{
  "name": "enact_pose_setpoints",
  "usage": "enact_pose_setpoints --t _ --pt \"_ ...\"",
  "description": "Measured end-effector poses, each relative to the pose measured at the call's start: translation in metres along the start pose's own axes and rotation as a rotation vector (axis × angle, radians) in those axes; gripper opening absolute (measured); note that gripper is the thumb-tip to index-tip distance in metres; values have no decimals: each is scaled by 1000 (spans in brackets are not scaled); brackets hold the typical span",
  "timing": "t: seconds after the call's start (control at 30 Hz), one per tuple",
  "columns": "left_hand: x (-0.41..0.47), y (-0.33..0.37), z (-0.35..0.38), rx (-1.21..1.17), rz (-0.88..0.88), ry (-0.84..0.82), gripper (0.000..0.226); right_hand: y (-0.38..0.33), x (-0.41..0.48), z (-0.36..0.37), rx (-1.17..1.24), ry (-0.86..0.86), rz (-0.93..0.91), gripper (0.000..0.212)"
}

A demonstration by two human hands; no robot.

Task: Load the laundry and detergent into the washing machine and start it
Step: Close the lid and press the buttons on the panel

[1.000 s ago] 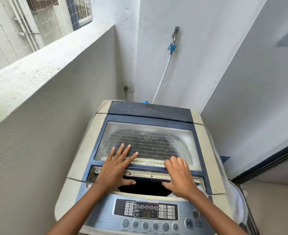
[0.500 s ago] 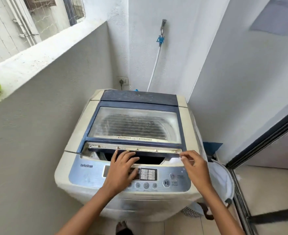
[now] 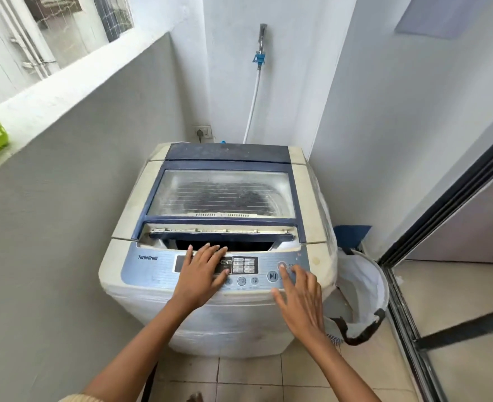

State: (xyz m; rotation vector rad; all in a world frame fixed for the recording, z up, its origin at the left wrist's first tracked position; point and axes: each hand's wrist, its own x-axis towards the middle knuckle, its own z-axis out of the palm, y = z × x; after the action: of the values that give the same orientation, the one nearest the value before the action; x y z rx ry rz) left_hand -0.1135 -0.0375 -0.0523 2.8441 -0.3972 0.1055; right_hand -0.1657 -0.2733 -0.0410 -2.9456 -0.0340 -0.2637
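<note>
1. Washer is standing in the corner; lid is lying down, front gap showing.
2. Left hand is resting flat on the panel, fingers straight, holding nothing.
3. Right hand is spreading open, empty, index tip touching the power button.

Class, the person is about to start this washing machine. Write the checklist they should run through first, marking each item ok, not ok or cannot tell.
1. Plug in wall socket: ok.
2. Hose joined to tap: ok.
3. Lid fully shut: not ok, a dark gap shows along its front edge.
4. Laundry inside: cannot tell through the cloudy lid.
5. Right hand at the power button: ok, forefinger touches it.
6. Display readable: not ok, left hand covers part of it.
</note>
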Motion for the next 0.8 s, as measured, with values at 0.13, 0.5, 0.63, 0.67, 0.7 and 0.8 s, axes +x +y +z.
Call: enact_pose_setpoints --t 0.13,0.5,0.63,0.67,0.7,0.8 --pt "-3 -20 -9 -45 -26 61 71 -5 3 -2 4 -5 48 52" --pt "-21 -64 -12 -4 5 102 57 -18 4 11 0 40 129 56" --pt "-23 -64 -14 18 14 112 53 -17 1 12 -32 54 106 57" --pt "-23 -65 -14 17 14 113 53 -16 1 13 -42 58 87 58" --pt "-23 -66 -13 16 15 113 52 -15 0 13 -47 61 72 58" --pt "-24 -66 -13 20 15 112 53 -15 -5 13 0 102 83 56"
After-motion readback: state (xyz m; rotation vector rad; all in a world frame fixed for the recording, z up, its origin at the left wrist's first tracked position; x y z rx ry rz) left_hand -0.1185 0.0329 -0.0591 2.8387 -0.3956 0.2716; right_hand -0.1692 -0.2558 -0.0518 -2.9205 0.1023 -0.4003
